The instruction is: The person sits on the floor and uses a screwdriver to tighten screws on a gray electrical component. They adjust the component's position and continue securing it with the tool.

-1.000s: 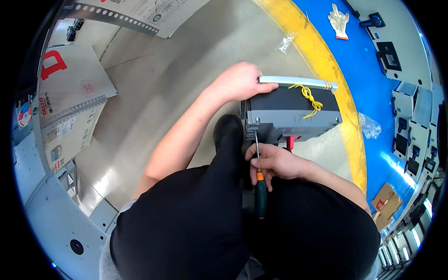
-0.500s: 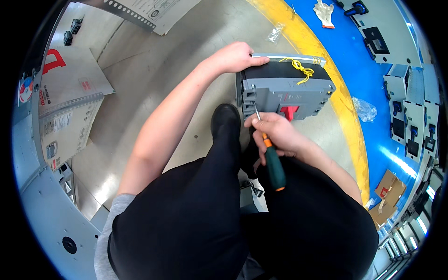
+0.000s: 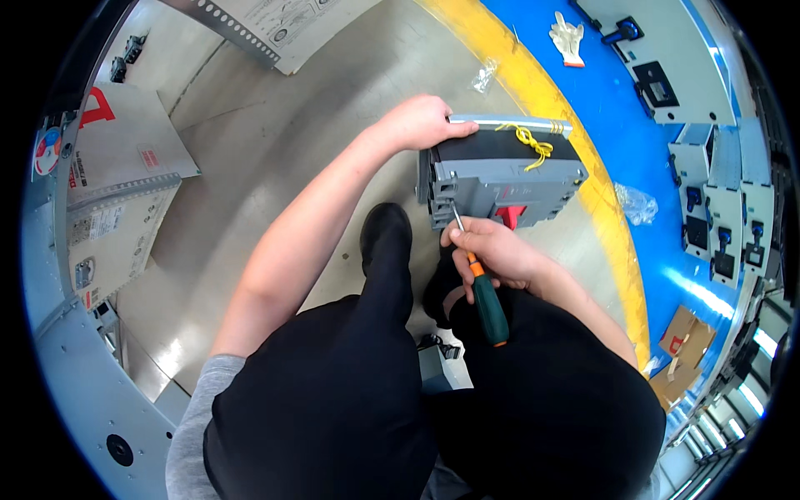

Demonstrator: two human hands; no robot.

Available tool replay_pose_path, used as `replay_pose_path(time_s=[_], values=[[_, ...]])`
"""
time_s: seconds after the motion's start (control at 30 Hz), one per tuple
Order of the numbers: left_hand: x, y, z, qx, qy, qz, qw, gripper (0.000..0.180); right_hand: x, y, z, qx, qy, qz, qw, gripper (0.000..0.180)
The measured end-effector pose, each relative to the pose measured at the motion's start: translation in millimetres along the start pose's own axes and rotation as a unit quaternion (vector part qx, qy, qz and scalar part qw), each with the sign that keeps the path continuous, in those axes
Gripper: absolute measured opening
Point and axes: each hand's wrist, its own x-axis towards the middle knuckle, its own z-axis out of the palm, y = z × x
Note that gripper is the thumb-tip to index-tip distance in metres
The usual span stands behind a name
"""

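On the grey device (image 3: 492, 187), left fingers (image 3: 463, 129) clamp its far-left corner — right fingers (image 3: 463, 242) curl snugly round a screwdriver (image 3: 491, 315).

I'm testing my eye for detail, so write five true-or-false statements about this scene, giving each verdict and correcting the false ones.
1. The right hand holds a screwdriver with a green and orange handle. True.
2. The left hand holds the gray device at its upper left. True.
3. The screwdriver's tip points away from the gray device. False: it points toward it.
4. A white glove lies on the blue floor. True.
5. The gray device bears a blue cord. False: it bears a yellow cord.
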Motion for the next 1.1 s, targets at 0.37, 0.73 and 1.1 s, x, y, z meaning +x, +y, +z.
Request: replay_pose_path(time_s=[0.37, 0.73, 1.1], values=[[-4, 7, -8, 0.010, -0.021, -0.013, 1.000, 0.071, -5, -5, 1, -0.064, 0.026, -0.024, 0.997, 0.031], [-2, 3, -1, -0.015, -0.013, -0.031, 0.999, 0.076, -4, 12, 1, -0.137, 0.091, -0.097, 0.982, 0.037], [-32, 17, 19, -0.059, 0.024, -0.071, 0.995, 0.078, -24, 32, -3, -0.186, 0.100, -0.123, 0.970, 0.035]])
